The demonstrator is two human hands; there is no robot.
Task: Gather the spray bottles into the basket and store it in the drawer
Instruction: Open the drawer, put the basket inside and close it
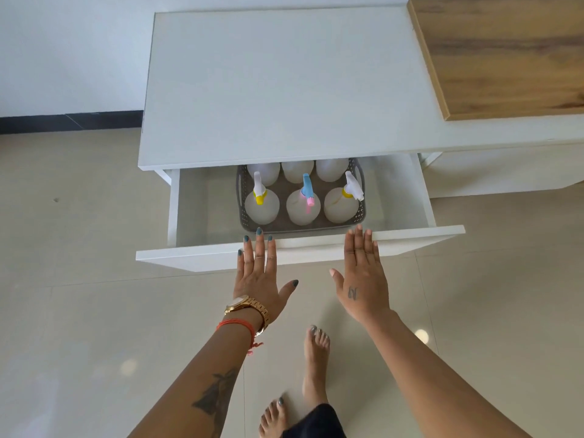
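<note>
Drawer (pixel 300 245) stands pulled out from under the white tabletop (pixel 284 90), its front panel nearest the person. Inside, toward the back and near the middle of its width, sits the grey basket (pixel 241 213), partly tucked under the tabletop's front edge. It holds six pale bottles (pixel 303 210) in two rows; the front three show spray heads, yellow-and-white at left and right, blue-and-pink in the middle, while the back three are half hidden. Left hand (pixel 257 276) and right hand (pixel 363 279) are both flat, fingers (pixel 259 245) stretched out and gripping nothing, fingertips lying at the top edge of the drawer front. A wooden board (pixel 505 58) lies on the tabletop's far right corner.
</note>
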